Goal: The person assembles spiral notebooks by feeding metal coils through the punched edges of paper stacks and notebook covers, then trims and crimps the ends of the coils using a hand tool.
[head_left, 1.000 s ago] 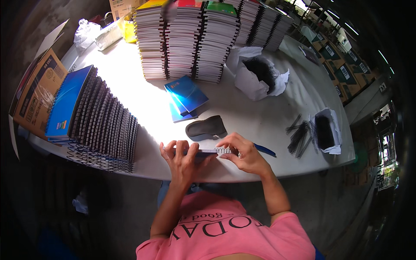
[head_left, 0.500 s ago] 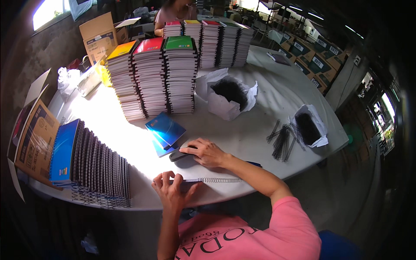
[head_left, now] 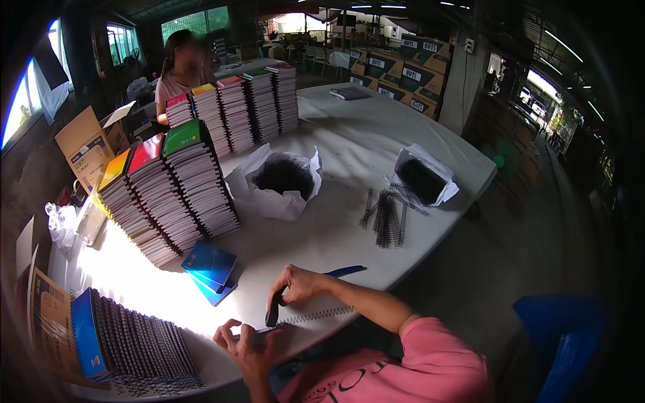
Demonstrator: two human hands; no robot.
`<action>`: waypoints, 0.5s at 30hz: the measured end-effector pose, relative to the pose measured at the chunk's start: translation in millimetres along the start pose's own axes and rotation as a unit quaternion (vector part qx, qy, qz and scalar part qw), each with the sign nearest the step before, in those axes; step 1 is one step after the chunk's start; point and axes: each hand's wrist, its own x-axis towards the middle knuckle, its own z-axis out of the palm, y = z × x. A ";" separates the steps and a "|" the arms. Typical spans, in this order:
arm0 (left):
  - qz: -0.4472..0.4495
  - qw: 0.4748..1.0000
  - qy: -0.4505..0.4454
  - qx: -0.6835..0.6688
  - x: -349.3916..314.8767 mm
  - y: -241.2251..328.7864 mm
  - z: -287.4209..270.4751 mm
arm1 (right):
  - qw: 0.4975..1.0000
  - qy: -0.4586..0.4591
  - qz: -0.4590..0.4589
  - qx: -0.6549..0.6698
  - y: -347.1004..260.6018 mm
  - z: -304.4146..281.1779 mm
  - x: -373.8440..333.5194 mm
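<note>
My right hand (head_left: 299,282) is closed around a black hand tool (head_left: 273,313) and holds it against the near end of a wire spiral coil (head_left: 321,314). That coil runs along the table's near edge. My left hand (head_left: 246,341) grips the spiral-bound notebook (head_left: 265,330) at the same end, right beside the tool. A blue pen-like strip (head_left: 346,271) lies just beyond my right wrist. Two blue notebooks (head_left: 209,266) sit on the white table (head_left: 349,154), a little beyond my left hand.
Tall stacks of spiral notebooks (head_left: 176,188) stand at the left and back. Two open white bags of black coils (head_left: 282,178) (head_left: 423,178) and loose coils (head_left: 386,215) lie mid-table. A row of bound notebooks (head_left: 127,336) lies near left. Another person (head_left: 181,67) stands opposite. A blue chair (head_left: 564,336) is at my right.
My right hand left the coil, reached forward to the black tool on the table, picked it up and brought it back to the coil's end. My view has tilted up.
</note>
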 end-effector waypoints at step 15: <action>0.031 0.996 0.052 -0.058 -2.3 -22.8 11.6 | 0.993 0.022 -0.113 0.019 -21.2 16.9 7.5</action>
